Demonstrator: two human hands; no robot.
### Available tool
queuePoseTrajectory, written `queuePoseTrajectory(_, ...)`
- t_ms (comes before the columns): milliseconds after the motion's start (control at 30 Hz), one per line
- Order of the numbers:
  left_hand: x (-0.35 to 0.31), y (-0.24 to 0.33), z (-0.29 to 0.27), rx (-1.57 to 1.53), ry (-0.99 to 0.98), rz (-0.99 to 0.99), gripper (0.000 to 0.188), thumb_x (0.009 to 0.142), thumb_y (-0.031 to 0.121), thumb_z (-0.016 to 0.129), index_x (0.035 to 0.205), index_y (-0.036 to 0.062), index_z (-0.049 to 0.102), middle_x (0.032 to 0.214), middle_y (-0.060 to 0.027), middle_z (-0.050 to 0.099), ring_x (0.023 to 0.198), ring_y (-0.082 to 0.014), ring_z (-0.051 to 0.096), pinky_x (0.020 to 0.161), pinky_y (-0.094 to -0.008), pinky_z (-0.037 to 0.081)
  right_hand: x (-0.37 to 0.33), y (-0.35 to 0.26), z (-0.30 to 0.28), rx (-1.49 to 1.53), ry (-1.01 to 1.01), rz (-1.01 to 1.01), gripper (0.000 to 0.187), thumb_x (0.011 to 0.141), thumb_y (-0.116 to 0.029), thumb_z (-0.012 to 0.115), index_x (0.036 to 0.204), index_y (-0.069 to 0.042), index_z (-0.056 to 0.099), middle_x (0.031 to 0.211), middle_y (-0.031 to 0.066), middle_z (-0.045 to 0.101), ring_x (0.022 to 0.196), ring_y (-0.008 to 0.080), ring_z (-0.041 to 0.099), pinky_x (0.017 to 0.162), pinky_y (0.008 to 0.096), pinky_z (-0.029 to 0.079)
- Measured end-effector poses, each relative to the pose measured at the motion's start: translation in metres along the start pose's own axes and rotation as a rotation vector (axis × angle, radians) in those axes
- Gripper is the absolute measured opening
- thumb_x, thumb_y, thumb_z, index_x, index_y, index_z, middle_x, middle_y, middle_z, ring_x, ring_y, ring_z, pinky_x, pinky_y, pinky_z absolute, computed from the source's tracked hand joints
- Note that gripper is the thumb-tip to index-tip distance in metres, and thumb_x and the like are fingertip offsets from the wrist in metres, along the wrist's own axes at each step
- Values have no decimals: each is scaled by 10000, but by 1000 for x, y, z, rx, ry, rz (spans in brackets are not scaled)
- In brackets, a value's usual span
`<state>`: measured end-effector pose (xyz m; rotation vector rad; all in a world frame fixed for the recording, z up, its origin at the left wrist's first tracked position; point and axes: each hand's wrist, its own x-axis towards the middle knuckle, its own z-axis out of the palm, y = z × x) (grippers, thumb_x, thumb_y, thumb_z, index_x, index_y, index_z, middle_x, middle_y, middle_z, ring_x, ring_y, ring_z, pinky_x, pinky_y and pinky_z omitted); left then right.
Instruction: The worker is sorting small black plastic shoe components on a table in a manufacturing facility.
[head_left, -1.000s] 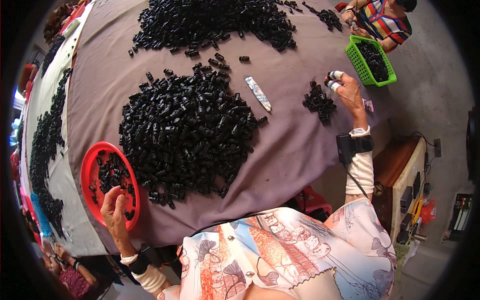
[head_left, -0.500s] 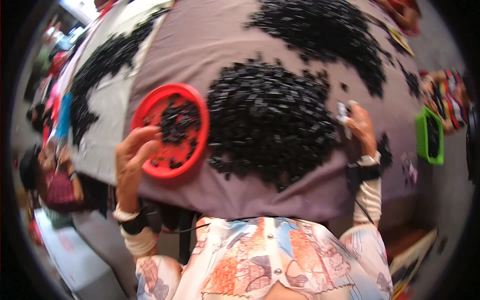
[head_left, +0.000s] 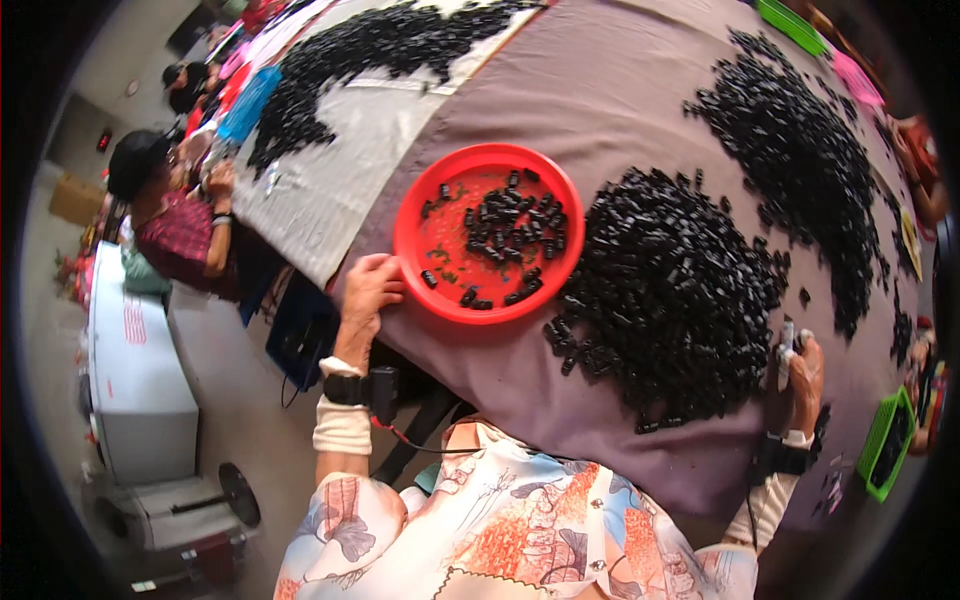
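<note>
My left hand [head_left: 372,288] is at the left rim of a round red basin [head_left: 421,292], its fingers bent and pressed against the edge. Small black cylindrical pieces [head_left: 512,222] lie inside the basin, among tiny coloured scraps. Just right of the basin rises a large pile of the same black pieces [head_left: 680,290]. Beyond the pile's right side, my right hand [head_left: 805,375] is closed around a small silver-and-white tool [head_left: 786,350], which points away from me; its exact kind is unclear.
Another long heap of black pieces [head_left: 800,170] covers the far right of the mauve cloth [head_left: 560,105], and one more [head_left: 370,50] lies on the pale cloth. A green basket [head_left: 886,445] stands at the right edge. Someone in a dark hat [head_left: 140,165] sits at left.
My view has swung left, so the basin and piles appear further right. My left hand has moved from over the basin's edge to its outer rim. The right hand keeps the tool.
</note>
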<state>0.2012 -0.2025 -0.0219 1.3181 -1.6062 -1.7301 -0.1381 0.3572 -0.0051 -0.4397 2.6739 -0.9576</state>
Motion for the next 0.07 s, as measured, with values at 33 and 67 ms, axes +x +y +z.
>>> queuePoseTrajectory(33,3,-7,-2,-2,-51,-20,385,811,244,676,1064,-11,538,736,-69,630,535,-159,605,476,-248,493,3,6,8,287,4,-20,217,703,-212,528,835,-40,515,612,-10,477,533,99,502,501,238,438)
queuePoseTrajectory(67,1,-5,-11,-12,-22,-11,385,811,244,676,1064,-11,538,736,-69,630,535,-159,605,476,-248,493,17,-2,14,291,-14,-47,217,703,-212,528,835,-40,515,612,-10,477,533,99,502,501,238,438)
